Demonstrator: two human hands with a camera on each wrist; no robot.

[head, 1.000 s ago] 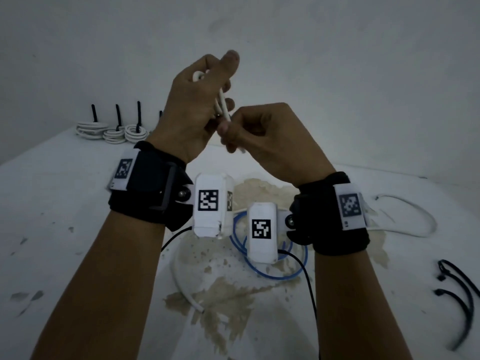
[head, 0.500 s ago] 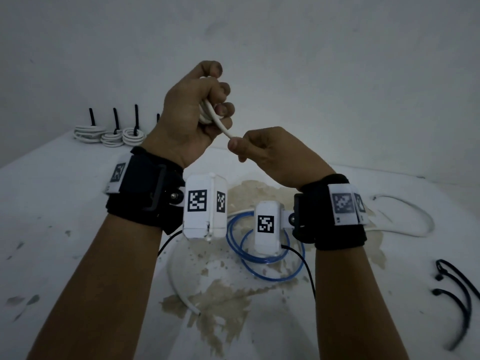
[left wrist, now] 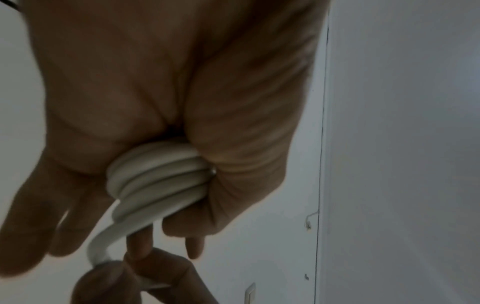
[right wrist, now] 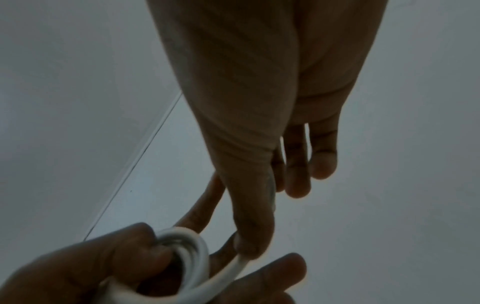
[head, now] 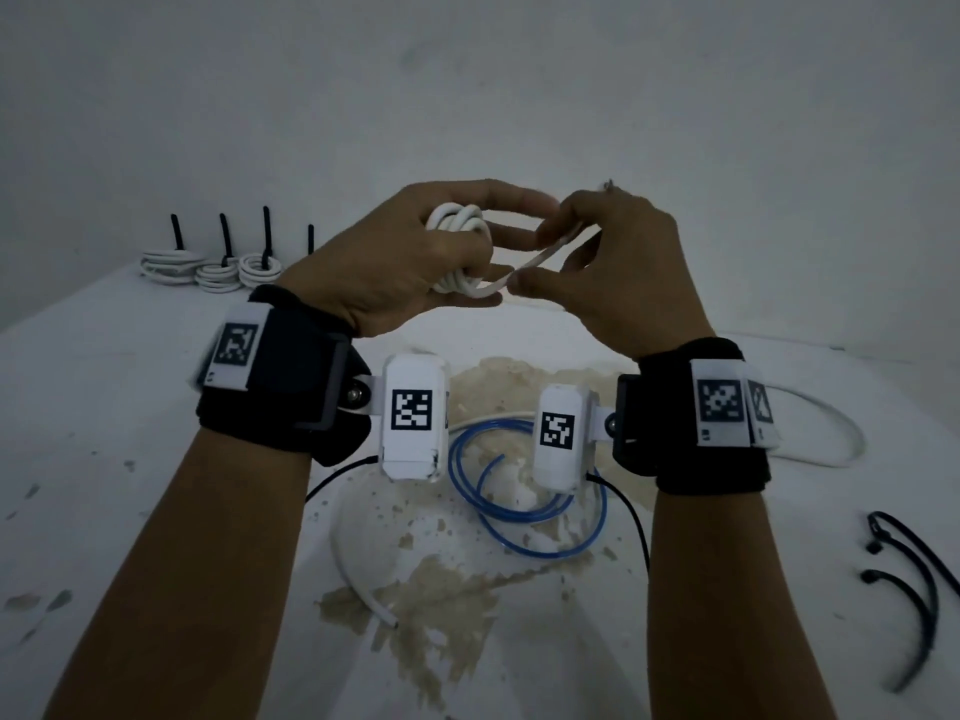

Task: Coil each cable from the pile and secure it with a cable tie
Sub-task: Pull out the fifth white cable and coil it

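A white cable coil sits in my left hand, raised over the table; the thumb clamps the loops against the palm while the fingers reach out straight. My right hand is just to its right and pinches the coil's free end between thumb and forefinger. In the right wrist view the thumb tip presses on the cable next to the coil. A loose blue cable lies on the table under my wrists.
Loose white cables lie at the front and at the right of the stained white table. Black cable ties lie at the right edge. Several tied white coils stand at the back left by the wall.
Both hands have come lower and level with each other. My left fingers have straightened out. My right hand has swung the free end from below the coil to its right side.
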